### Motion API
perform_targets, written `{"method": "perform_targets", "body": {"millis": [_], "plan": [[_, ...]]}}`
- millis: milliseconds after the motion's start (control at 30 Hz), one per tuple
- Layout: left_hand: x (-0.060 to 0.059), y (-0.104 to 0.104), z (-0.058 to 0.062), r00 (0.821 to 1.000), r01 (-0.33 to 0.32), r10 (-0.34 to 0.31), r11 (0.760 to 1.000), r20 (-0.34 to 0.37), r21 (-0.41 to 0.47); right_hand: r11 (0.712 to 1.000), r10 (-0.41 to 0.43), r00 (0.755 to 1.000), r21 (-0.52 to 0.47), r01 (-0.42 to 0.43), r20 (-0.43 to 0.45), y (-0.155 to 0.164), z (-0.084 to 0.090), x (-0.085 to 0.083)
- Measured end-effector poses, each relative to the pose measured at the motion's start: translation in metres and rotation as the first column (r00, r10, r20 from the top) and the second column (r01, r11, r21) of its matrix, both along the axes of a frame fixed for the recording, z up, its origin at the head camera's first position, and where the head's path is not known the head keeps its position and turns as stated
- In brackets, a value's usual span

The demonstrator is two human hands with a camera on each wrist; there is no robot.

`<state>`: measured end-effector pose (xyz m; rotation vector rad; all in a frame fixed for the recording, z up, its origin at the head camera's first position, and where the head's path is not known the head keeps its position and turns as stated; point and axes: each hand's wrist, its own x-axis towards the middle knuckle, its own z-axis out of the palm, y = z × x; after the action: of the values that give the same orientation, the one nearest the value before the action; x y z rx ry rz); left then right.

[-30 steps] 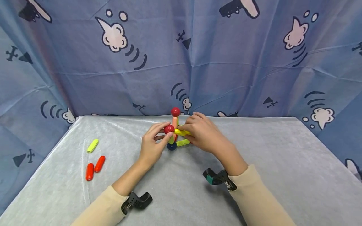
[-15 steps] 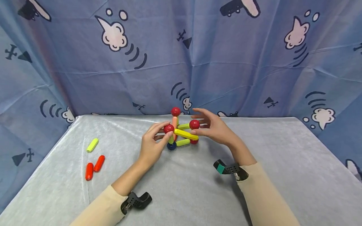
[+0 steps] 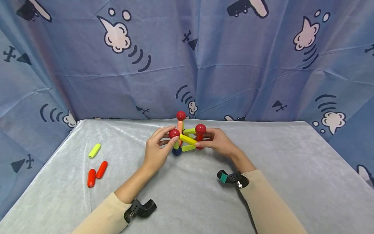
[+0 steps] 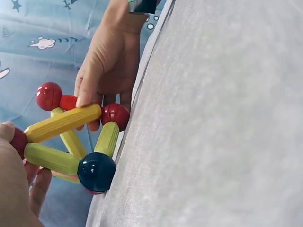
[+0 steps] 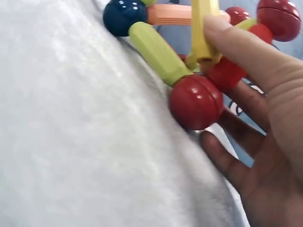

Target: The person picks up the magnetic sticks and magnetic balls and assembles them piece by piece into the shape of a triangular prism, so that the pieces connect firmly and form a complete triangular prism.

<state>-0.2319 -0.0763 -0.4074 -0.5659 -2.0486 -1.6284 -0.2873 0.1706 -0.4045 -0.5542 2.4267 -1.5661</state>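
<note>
A frame of magnetic rods and balls stands on the cloth-covered table, with a dark blue ball (image 3: 176,151) at its near corner. My left hand (image 3: 157,148) pinches the red ball (image 3: 174,133) above that corner between thumb and fingers. From this ball a yellow rod (image 3: 187,139) slants down rightward. The thumb of my right hand (image 3: 220,143) presses the rod's lower end, right by the bottom red ball (image 5: 196,101). Its other fingers reach behind an upright red rod (image 3: 200,137), partly hidden. Another red ball (image 3: 200,129) tops that upright.
On the left lie a loose yellow-green rod (image 3: 94,150) and two red rods (image 3: 91,178). A blue patterned curtain (image 3: 233,65) hangs right behind the table's far edge. Each wrist wears a black camera mount (image 3: 140,208).
My right hand let go of the yellow rod and spread open to the right, then came back onto its lower end. My left hand stays on the red ball.
</note>
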Motion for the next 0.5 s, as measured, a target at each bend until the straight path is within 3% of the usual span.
{"method": "perform_targets", "body": {"millis": [500], "plan": [[-0.0006, -0.0001, 0.0024, 0.998, 0.023, -0.022, 0.999, 0.053, -0.03, 0.999, -0.037, 0.999, -0.006, 0.037, 0.013, -0.0038, -0.0062, -0.0001]]}}
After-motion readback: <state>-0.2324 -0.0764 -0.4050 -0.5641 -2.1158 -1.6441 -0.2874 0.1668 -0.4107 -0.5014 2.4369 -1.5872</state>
